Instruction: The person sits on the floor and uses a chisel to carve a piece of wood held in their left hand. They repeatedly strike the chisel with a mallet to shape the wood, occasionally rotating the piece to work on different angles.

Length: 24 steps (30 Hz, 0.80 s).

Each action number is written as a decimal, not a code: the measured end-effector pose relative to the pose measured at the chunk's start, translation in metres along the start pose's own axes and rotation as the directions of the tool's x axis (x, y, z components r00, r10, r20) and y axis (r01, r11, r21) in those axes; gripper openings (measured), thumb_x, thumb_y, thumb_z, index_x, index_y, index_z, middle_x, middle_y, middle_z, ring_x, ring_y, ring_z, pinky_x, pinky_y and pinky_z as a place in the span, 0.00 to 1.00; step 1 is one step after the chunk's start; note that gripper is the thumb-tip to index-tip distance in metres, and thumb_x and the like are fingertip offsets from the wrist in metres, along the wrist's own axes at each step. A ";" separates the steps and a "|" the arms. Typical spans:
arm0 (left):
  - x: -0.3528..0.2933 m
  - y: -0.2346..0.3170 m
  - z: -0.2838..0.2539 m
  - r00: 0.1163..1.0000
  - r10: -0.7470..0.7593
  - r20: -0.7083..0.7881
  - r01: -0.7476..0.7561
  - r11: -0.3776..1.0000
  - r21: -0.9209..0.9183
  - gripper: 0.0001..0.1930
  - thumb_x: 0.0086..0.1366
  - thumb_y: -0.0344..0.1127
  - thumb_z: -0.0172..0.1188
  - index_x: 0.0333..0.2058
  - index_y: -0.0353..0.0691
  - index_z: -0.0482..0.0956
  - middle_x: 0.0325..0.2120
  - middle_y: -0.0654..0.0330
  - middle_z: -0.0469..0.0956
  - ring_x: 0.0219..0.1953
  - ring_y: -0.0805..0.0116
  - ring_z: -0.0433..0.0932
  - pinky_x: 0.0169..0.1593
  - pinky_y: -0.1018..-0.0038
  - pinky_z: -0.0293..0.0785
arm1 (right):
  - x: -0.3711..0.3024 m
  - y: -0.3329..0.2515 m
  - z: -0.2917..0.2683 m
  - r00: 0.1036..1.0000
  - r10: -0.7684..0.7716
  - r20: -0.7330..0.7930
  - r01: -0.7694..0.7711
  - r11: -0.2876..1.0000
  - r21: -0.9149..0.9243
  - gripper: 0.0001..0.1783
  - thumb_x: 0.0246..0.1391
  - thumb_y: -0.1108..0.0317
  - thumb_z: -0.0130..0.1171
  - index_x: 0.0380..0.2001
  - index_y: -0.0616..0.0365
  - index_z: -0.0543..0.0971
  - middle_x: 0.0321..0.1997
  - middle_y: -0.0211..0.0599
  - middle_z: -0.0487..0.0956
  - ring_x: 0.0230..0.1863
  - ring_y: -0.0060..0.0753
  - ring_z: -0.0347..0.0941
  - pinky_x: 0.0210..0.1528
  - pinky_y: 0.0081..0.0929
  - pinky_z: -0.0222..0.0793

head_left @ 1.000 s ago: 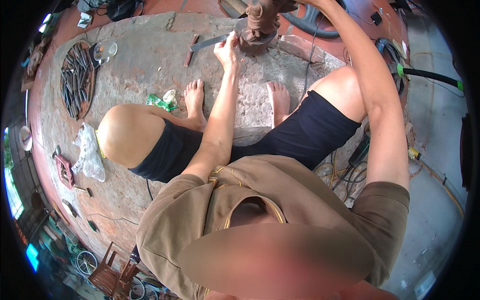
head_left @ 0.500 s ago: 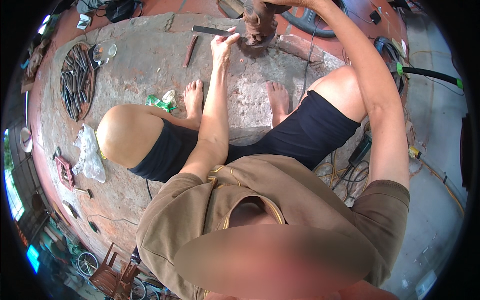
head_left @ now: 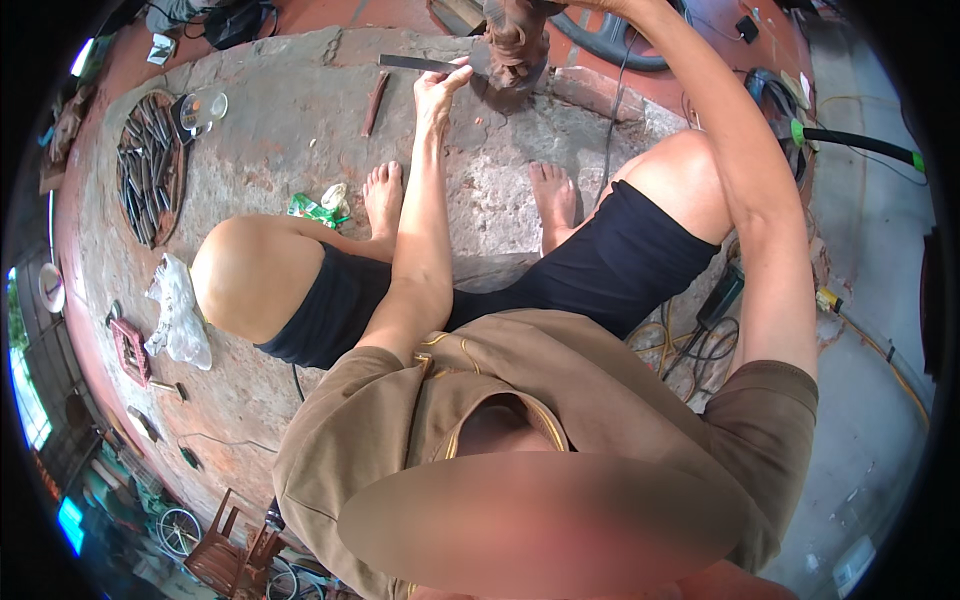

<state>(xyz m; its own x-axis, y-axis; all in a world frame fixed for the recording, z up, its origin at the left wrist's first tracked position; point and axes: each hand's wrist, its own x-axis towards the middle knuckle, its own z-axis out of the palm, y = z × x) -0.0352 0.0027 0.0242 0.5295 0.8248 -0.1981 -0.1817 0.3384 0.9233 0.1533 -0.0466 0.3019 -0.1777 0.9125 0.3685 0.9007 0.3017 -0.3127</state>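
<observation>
A reddish-brown carved wooden figure stands on the ground in front of me, its top cut off by the upper edge. My left hand is closed round a flat dark metal tool, like a chisel or file; its long end sticks out to the left. Thumb and fingertips are close to the carving's left side, and I cannot tell whether the tool's hidden end touches it. At the upper edge, partly out of view, my right hand grips the carving's top. A narrow brown stick lies left of my left hand.
A round tray of several chisel-like tools is at the left, beside a clear plastic tub. Near my left knee lie a plastic bag and a green wrapper. A black tyre, cables and a dark power tool are at the right.
The view has shifted very slightly. My left hand and its tool have moved a little to the left; my right hand stays at the top of the carving.
</observation>
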 end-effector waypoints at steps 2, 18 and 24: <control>0.000 -0.002 -0.004 1.000 0.009 0.001 -0.009 1.000 -0.026 0.16 0.52 0.31 0.70 0.41 0.36 0.82 0.32 0.61 0.82 0.34 0.74 0.78 0.43 0.77 0.73 | 0.002 0.002 0.011 0.995 0.076 -0.067 -0.077 0.997 -0.010 0.21 0.41 0.55 0.67 0.35 0.54 0.73 0.36 0.43 0.72 0.38 0.46 0.73 0.38 0.38 0.69; -0.009 -0.009 0.037 0.993 0.070 -0.099 -0.074 0.997 -0.038 0.18 0.52 0.31 0.71 0.43 0.37 0.82 0.31 0.64 0.81 0.31 0.76 0.76 0.40 0.78 0.71 | -0.004 0.009 0.010 0.993 0.118 0.032 -0.120 0.988 0.092 0.15 0.41 0.62 0.62 0.31 0.56 0.70 0.30 0.40 0.68 0.33 0.42 0.70 0.35 0.35 0.65; -0.018 -0.009 0.044 0.993 0.004 -0.116 -0.016 0.994 -0.107 0.19 0.51 0.33 0.71 0.43 0.37 0.82 0.30 0.64 0.80 0.30 0.75 0.75 0.40 0.77 0.71 | -0.011 0.012 0.004 0.997 0.071 0.007 -0.071 0.990 0.125 0.14 0.42 0.63 0.61 0.30 0.56 0.70 0.30 0.39 0.67 0.32 0.39 0.69 0.34 0.34 0.64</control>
<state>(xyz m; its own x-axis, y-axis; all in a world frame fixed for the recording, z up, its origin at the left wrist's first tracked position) -0.0063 -0.0350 0.0337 0.4290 0.8731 -0.2317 -0.2782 0.3717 0.8857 0.1644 -0.0515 0.2902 -0.1163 0.9335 0.3391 0.8543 0.2682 -0.4452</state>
